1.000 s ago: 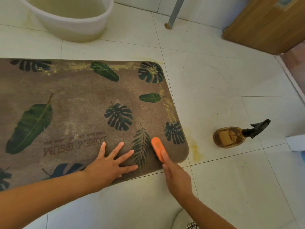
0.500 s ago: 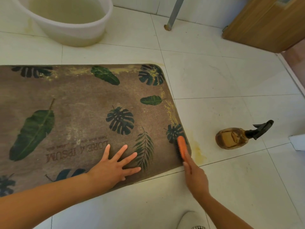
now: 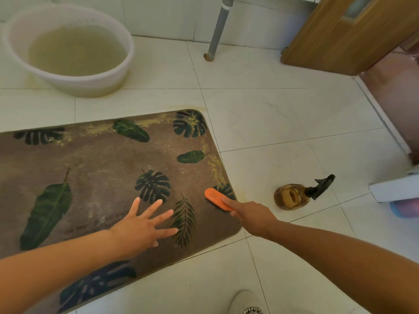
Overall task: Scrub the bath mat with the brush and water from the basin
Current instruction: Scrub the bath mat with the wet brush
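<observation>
Bath mat (image 3: pixel 97 168), brown with dark leaf prints, lies flat on the white tiled floor (image 3: pixel 283 123); all positions below are given relative to it.

Left hand (image 3: pixel 140 225): pressed palm-down on the mat surface near its front edge, fingers spread apart and extended flat, gripping nothing. The fingertips (image 3: pixel 161 202) point toward a printed monstera leaf; the little finger reaches a printed fern frond.

Right hand (image 3: pixel 251 216): positioned over the mat's right edge, fingers clamped on the orange brush (image 3: pixel 216 199). The index finger lies extended along the brush back (the remaining fingers wrap under and are partly hidden). The brush rests bristle-side down on the mat, close to the right edge, beside a partly covered leaf print.

Basin (image 3: pixel 68 48): white plastic, standing on the floor beyond the mat's far edge, apart from it, and holding cloudy yellowish water.

Spray bottle (image 3: pixel 294 196): amber body with black trigger head, lying on its side on the floor to the right of the mat, near the right edge but not touching.

Yellowish residue marks the mat's far and right borders. Metal pole (image 3: pixel 217 28) and wooden door (image 3: pixel 340 35) stand well beyond the far right corner. A light shoe (image 3: pixel 244 302) shows in front of the mat's near right corner.
</observation>
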